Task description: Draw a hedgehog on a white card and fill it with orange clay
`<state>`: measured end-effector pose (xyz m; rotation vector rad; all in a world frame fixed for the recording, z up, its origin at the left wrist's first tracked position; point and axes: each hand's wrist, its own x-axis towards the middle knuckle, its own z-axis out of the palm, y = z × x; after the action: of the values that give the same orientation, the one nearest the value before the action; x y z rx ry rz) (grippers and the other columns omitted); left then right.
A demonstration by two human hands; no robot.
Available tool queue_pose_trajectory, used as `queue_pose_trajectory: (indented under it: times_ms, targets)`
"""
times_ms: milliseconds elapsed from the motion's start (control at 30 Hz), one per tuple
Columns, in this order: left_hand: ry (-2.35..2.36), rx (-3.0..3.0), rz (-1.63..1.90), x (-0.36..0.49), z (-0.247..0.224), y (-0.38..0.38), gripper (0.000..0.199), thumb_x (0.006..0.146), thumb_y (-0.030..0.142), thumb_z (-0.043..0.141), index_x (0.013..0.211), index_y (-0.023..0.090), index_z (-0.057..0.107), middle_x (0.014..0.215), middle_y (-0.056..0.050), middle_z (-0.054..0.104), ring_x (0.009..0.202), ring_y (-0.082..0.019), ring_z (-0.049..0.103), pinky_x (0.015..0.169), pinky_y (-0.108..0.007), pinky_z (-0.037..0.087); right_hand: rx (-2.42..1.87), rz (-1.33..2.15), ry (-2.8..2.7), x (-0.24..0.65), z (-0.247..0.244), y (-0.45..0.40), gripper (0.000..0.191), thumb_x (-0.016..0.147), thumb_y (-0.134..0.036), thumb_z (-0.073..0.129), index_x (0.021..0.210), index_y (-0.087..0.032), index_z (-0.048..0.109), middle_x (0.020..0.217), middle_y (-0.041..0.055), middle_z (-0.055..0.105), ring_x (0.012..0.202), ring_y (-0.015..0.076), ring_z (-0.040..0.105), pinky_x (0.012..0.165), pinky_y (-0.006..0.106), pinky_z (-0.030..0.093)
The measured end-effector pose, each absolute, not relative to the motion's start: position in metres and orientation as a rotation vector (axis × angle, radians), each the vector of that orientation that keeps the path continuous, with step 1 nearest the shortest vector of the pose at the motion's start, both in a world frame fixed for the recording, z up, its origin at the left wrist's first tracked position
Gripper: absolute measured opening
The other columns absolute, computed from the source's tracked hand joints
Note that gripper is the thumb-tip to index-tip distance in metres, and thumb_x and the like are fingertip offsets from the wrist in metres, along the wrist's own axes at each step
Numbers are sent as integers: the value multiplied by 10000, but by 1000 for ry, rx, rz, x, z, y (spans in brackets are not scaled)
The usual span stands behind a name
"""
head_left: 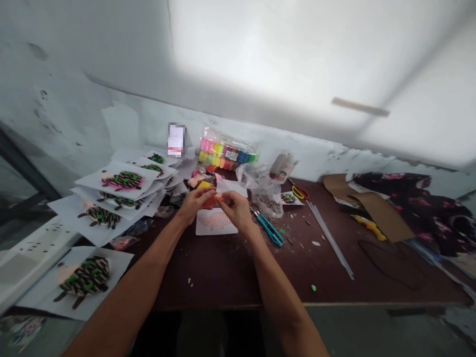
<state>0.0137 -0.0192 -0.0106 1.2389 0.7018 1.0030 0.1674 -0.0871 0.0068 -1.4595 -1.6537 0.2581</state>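
Orange clay lump (214, 201) pinched between fingers of left hand (195, 205) and right hand (237, 209), held just above paper sketch (215, 222)

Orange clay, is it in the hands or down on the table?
In the hands: the orange clay is pinched between the left hand and right hand, over the drawn paper sheet.

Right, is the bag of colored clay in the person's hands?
No, the clear bag of colored clay pots sits by the wall, while the left hand and right hand pinch an orange lump.
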Motion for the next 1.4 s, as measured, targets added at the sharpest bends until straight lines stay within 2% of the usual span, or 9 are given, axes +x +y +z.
queue_pose_trajectory:
  times_ms: [100, 200, 367, 600, 733, 900, 1000, 1133, 1400]
  targets:
    - [663, 1199, 874, 12, -8, -22, 508, 682, 557, 762, 936, 125, 679, 785, -69, 716, 616, -182, 669, 554, -306, 537, -1425, 259, -1647, 167, 7, -88, 137, 865, -281, 630, 948, -209, 712, 928, 34, 665, 721, 137, 569, 684, 248, 459]
    - [638, 1172, 918, 13, -7, -25, 502, 607, 512, 840, 891, 133, 674, 724, -37, 703, 590, -150, 646, 576, -294, 536, -1458, 216, -1643, 165, 7, -89, 156, 857, -251, 654, 992, -226, 729, 1085, 58, 634, 770, 137, 585, 719, 255, 472]
    - [622, 1138, 985, 16, -5, -28, 504, 552, 474, 871, 849, 123, 665, 621, 6, 660, 505, -101, 573, 505, -241, 472, -1474, 150, -1689, 160, 8, -90, 136, 887, -283, 629, 963, -216, 720, 890, 23, 586, 736, 127, 553, 690, 233, 441]
    - [644, 1135, 1029, 19, 0, -32, 470, 545, 444, 862, 804, 118, 645, 545, 25, 617, 431, -82, 509, 424, -211, 390, -1423, 137, -1671, 159, 5, -88, 102, 814, -246, 598, 732, -186, 611, 717, -33, 525, 622, 98, 455, 623, 221, 363]
    - [674, 1136, 1035, 18, -1, -30, 450, 566, 433, 840, 818, 120, 638, 564, 14, 635, 434, -95, 530, 431, -223, 417, -1354, 412, -1563, 158, 4, -86, 144, 781, -300, 601, 692, -190, 575, 633, -54, 484, 573, 88, 409, 577, 216, 340]
    - [753, 1012, 1141, 14, -3, -21, 421, 570, 398, 827, 824, 131, 623, 631, 0, 662, 467, -109, 567, 435, -222, 440, -1146, 883, -1342, 167, 13, -87, 256, 798, -443, 631, 777, -190, 608, 641, -45, 542, 581, 94, 459, 586, 212, 383]
    - [728, 938, 1170, 10, -1, -17, 394, 592, 383, 805, 849, 140, 633, 681, -11, 676, 538, -128, 605, 493, -252, 503, -1262, 858, -1417, 181, 20, -89, 226, 833, -398, 631, 890, -181, 662, 753, -15, 628, 666, 112, 530, 654, 222, 421]
    - [742, 901, 1193, 8, 2, -16, 350, 586, 374, 783, 805, 144, 637, 668, -6, 664, 524, -119, 581, 474, -243, 492, -1599, 574, -1783, 190, 24, -92, 238, 918, -237, 512, 830, -160, 721, 856, 34, 690, 819, 144, 591, 781, 247, 410]
    - [757, 890, 1153, 12, 1, -17, 328, 616, 402, 771, 721, 128, 622, 614, -12, 637, 503, -112, 565, 461, -217, 450, -1963, 343, -2027, 174, 23, -93, 95, 820, -261, 706, 869, -207, 766, 860, 8, 732, 758, 129, 610, 641, 209, 351]
